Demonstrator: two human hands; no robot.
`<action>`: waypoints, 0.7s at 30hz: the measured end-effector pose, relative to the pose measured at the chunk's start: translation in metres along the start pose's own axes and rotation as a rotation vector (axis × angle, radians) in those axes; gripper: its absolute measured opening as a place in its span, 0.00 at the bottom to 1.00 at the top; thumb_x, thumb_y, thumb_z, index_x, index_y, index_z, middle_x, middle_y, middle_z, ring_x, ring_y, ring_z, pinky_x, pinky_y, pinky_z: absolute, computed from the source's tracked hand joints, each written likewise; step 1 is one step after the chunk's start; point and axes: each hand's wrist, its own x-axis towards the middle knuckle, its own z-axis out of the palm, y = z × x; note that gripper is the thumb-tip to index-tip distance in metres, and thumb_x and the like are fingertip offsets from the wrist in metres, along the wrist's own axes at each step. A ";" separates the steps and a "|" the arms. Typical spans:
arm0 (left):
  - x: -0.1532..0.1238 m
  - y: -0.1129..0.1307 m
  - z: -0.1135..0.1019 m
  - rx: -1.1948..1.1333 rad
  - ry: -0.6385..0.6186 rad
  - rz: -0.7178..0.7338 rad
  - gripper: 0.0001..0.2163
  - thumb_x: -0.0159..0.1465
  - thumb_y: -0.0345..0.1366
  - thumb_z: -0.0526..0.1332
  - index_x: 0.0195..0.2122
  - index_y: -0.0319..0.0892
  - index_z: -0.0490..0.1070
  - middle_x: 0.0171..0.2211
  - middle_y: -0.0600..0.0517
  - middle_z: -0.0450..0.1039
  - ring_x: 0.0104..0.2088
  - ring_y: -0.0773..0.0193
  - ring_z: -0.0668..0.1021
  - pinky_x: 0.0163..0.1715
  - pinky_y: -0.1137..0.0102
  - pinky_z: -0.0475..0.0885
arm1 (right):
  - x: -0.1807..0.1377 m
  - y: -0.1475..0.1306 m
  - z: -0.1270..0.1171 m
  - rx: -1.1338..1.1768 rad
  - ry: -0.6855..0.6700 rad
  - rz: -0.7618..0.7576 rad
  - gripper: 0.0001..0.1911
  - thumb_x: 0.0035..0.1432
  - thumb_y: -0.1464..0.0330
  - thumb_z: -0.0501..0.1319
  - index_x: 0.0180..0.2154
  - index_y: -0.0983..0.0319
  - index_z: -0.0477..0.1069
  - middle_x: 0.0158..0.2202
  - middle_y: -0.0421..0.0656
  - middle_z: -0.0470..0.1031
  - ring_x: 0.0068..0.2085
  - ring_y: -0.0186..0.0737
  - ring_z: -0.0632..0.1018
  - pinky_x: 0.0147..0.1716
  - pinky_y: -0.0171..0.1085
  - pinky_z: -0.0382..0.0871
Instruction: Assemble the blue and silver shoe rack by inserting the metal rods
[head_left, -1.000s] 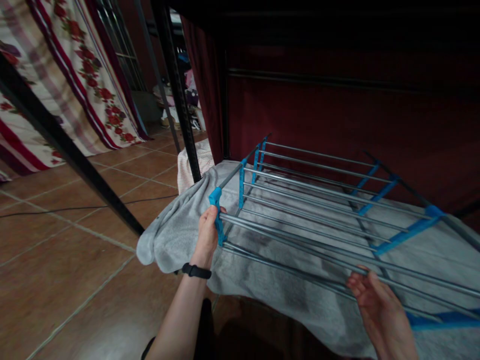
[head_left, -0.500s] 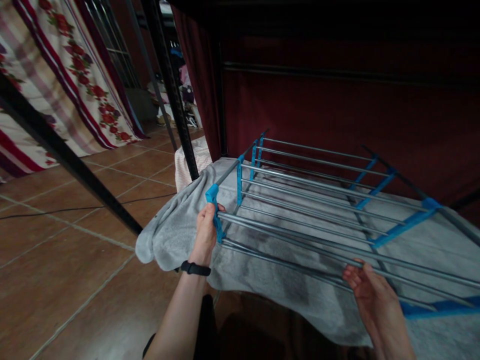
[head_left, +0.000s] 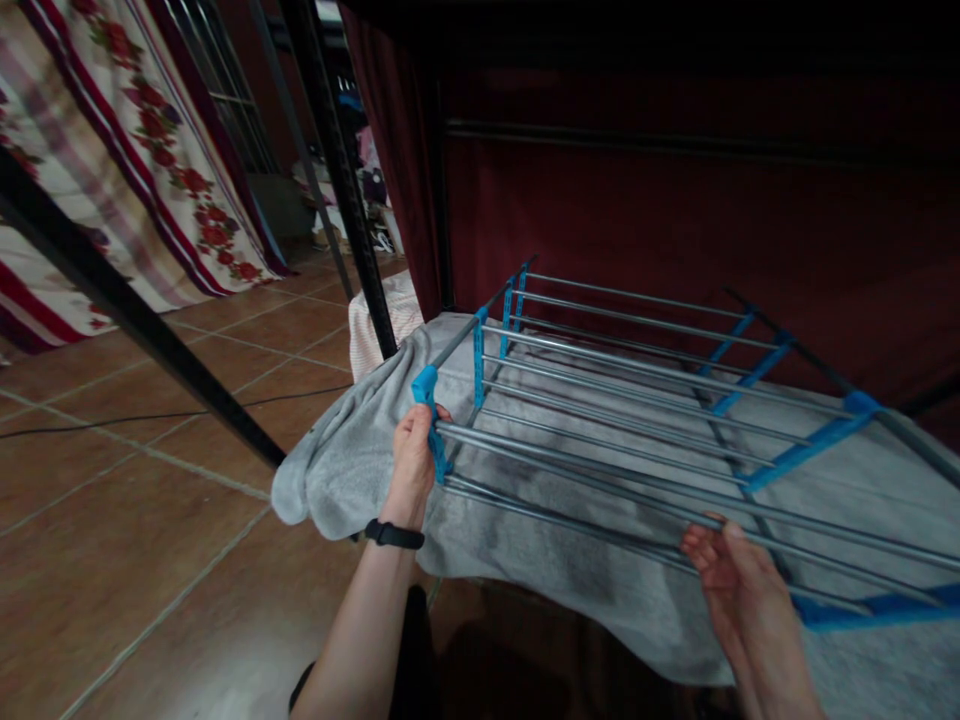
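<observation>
A folding drying rack (head_left: 637, 400) with grey metal rods and blue plastic joints lies over a grey towel (head_left: 352, 470). My left hand (head_left: 412, 460) is closed round the rack's near left blue end piece (head_left: 429, 400); a black band sits on that wrist. My right hand (head_left: 739, 590) is at the near right, palm up, its fingers curled under the nearest rods (head_left: 615, 500). The towel drapes over the near left edge of whatever is beneath it and covers that surface fully.
A dark red fabric wall (head_left: 675, 220) stands right behind the rack. Black slanting metal poles (head_left: 135, 310) cross on the left over a brown tiled floor (head_left: 150, 560). A flowered sheet (head_left: 112, 150) hangs at far left; a pale cloth bundle (head_left: 390, 320) sits by a pole.
The view has shifted slightly and the rack has risen a little in the picture. My right hand has slid a bit left along the near rods. My left hand keeps its hold.
</observation>
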 end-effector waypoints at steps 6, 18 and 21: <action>0.001 -0.001 -0.001 -0.003 0.007 -0.022 0.21 0.56 0.56 0.64 0.26 0.40 0.73 0.23 0.54 0.71 0.24 0.70 0.71 0.28 0.74 0.66 | -0.003 -0.003 0.005 -0.019 0.016 -0.002 0.13 0.48 0.60 0.71 0.28 0.61 0.74 0.27 0.41 0.78 0.30 0.35 0.79 0.34 0.33 0.77; -0.002 0.003 0.002 -0.072 0.014 -0.050 0.19 0.55 0.53 0.66 0.26 0.40 0.74 0.24 0.54 0.71 0.24 0.71 0.72 0.28 0.75 0.68 | -0.020 -0.055 0.013 -0.196 -0.171 0.338 0.25 0.42 0.61 0.73 0.44 0.62 0.77 0.36 0.48 0.79 0.30 0.40 0.78 0.26 0.35 0.75; -0.001 0.005 0.003 -0.089 -0.006 -0.056 0.19 0.54 0.53 0.67 0.27 0.40 0.74 0.24 0.54 0.72 0.25 0.71 0.72 0.28 0.75 0.68 | -0.023 -0.056 0.025 -0.139 -0.185 0.290 0.26 0.43 0.62 0.73 0.46 0.59 0.75 0.39 0.47 0.79 0.31 0.39 0.77 0.26 0.34 0.75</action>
